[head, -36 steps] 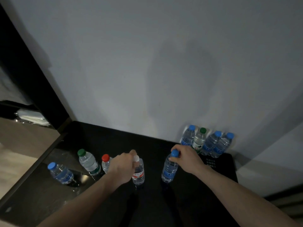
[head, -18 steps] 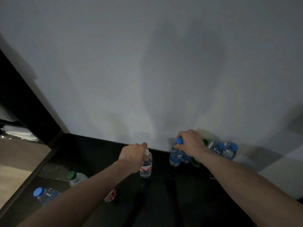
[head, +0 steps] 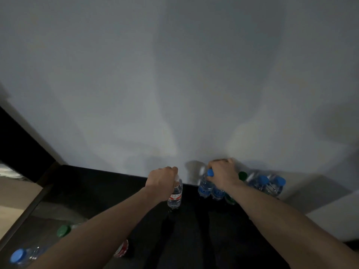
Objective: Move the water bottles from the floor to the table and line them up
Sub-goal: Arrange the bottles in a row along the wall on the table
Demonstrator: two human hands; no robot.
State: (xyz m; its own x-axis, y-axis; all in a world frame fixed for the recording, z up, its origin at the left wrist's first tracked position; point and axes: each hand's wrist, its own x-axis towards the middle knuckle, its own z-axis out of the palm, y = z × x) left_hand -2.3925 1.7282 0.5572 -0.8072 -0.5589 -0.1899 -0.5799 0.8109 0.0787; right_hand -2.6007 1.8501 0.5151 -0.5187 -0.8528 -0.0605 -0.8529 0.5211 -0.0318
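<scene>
My left hand (head: 162, 181) grips the neck of a clear bottle with a red-and-white label (head: 175, 197), held upright near the back of the black table (head: 101, 187). My right hand (head: 223, 174) grips the top of a blue-capped bottle (head: 205, 184) beside the row at the wall. That row holds a blue-labelled bottle (head: 218, 193) under my wrist, a green-capped bottle (head: 242, 174) and two blue-capped bottles (head: 261, 182) (head: 276, 184). Nearer me stand a green-capped bottle (head: 63, 231), a blue-capped bottle (head: 21, 255) and a red-labelled bottle (head: 122, 248) half hidden by my left arm.
A pale grey wall (head: 174, 84) rises straight behind the table. A dark panel (head: 21, 144) stands at the left, with a wooden floor (head: 13, 197) below it. A light ledge (head: 334, 214) lies to the right of the table.
Both hands have carried their bottles away from me toward the wall. The right hand's bottle now stands against the left end of the row. The view has tilted upward.
</scene>
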